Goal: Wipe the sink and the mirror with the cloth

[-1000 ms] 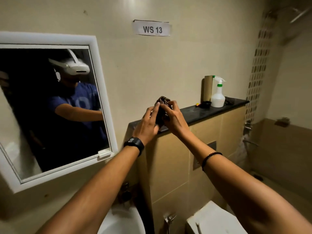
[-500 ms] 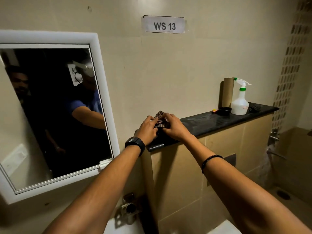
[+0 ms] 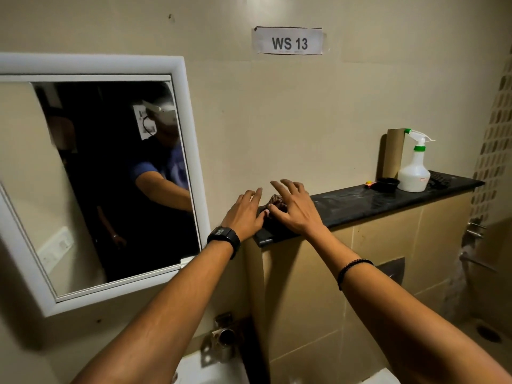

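Cloth (image 3: 277, 202) lies bunched at the near end of the dark shelf (image 3: 360, 203), beside the mirror (image 3: 83, 189) and above the sink (image 3: 213, 370), probably parked within easy reach of both. Left hand (image 3: 243, 214) is flat with straight fingers, its tips at the cloth's edge. Right hand (image 3: 293, 209) has fingers spread wide over the cloth, gripping nothing; whether it touches is unclear. Spray bottle (image 3: 414, 173) stands at the far end.

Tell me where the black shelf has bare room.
Bare: the middle of the black stone shelf, between the patterned cloth and the small black bowl. Crowded: its right end, with white spray bottle and cardboard tube.
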